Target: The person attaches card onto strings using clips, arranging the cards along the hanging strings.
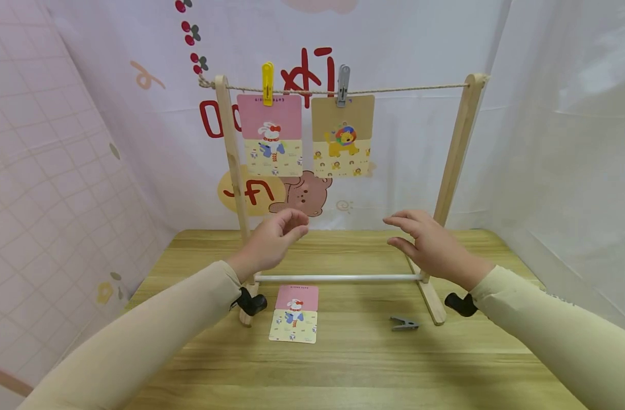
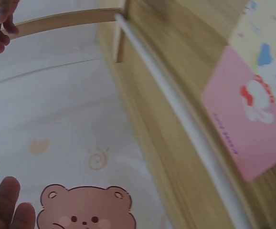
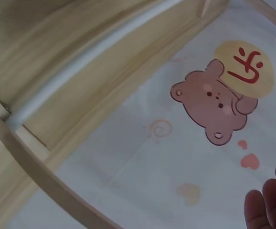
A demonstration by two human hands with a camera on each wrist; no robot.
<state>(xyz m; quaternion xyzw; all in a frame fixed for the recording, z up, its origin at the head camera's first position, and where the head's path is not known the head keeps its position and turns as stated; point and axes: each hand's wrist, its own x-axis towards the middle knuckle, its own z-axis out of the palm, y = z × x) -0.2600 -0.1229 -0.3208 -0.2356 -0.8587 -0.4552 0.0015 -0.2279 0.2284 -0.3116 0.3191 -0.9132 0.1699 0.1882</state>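
Note:
Both hands are raised above the table, apart from each other and holding nothing. My left hand [image 1: 274,239] hovers in front of the rack's left post, fingers loosely bent. To the right, my right hand [image 1: 429,244] hovers near the other post, its fingers extended and thumb apart. Above them, a pink and yellow rabbit card [image 1: 271,134] hangs from the twine [image 1: 394,89] by a yellow clothespin [image 1: 268,83]. Beside it, a grey clothespin [image 1: 343,85] holds a brown and yellow lion card [image 1: 342,136]. Another rabbit card [image 1: 294,314] lies on the table, with a grey clothespin [image 1: 404,324] to its right.
The wooden rack has a left post [image 1: 233,154], a right post [image 1: 458,148] and a white crossbar [image 1: 338,278] low between them. It stands on a wood-grain table [image 1: 343,376]. A white printed curtain [image 1: 404,154] hangs behind.

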